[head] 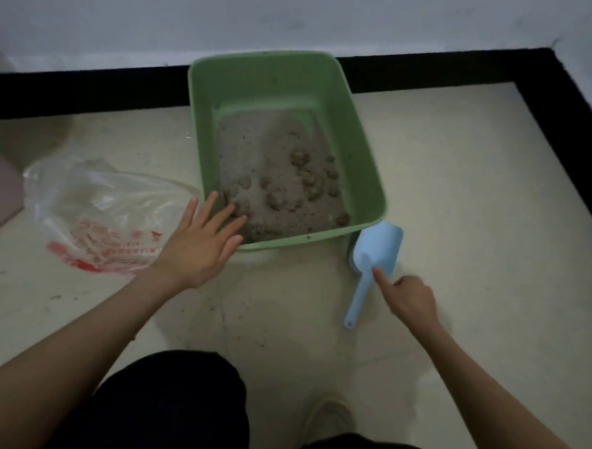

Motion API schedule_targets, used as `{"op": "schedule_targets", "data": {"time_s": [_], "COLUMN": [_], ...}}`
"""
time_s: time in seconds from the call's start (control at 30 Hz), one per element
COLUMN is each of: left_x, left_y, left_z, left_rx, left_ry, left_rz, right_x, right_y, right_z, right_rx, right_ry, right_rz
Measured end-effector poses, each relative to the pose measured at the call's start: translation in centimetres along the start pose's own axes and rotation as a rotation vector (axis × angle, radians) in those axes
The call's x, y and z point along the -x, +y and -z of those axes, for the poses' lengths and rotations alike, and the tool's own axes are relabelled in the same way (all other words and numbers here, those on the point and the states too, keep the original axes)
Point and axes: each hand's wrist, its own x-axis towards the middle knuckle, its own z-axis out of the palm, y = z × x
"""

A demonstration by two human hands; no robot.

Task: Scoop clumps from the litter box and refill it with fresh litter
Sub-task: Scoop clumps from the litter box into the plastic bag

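Clumps [292, 179] are sitting in the green litter box [366, 159] by the wall. Left hand [201, 241] is spreading flat at its near corner, probably steadying it. Right hand [411, 297], 1 finger extended, is touching the blue scoop [375, 252], gripping nothing. A plastic bag [99, 214] is lying open for waste.

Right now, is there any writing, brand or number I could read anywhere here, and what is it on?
Red print on the clear plastic bag: too blurred to read.
Green litter box: no text visible.
Blue scoop: no text visible.
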Motion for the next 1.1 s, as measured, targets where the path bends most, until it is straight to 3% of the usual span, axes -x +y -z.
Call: {"op": "schedule_targets", "data": {"time_s": [0.2, 0.23, 0.3, 0.5, 0.67, 0.77, 0.87, 0.97, 1.1], "left_x": [0.0, 0.3, 1.0, 2.3, 1.9, 0.6, -0.3, -0.8, -2.0], "left_y": [0.4, 0.5, 0.7, 0.9, 0.2, 0.0, -0.9, -2.0, -3.0], "left_z": [1.7, 2.1, 2.6, 3.6, 3.7, 3.8, 3.7, 3.4, 2.9], "left_rx": [-0.153, -0.170, -0.177, -0.117, -0.085, -0.023, 0.033, 0.086, 0.196], "left_ry": [-0.178, -0.208, -0.253, -0.292, -0.232, -0.168, -0.103, -0.065, -0.029], "left_rz": [0.023, 0.013, 0.005, -0.002, 0.038, 0.155, 0.226, 0.278, 0.314], "right_x": [-1.0, -1.2, -1.7, -1.0, 0.2, 0.7, -0.2, -1.6, -3.0], "right_y": [-0.6, -0.7, -1.0, -2.0, -4.5, -6.1, -8.6, -12.0, -15.7], "right_z": [-1.6, -1.6, -1.7, -0.9, 2.5, 4.5, 5.2, 5.2, 5.6], "right_rx": [-0.978, -1.123, -1.269, -1.160, -0.966, -0.778, -0.422, -0.152, -0.024], "right_ry": [-0.555, -0.599, -0.529, 0.018, 0.294, 0.279, 0.169, 0.062, 0.034], "right_rz": [-0.308, -0.334, -0.389, -0.323, -0.006, 0.238, 0.364, 0.360, 0.293]}}
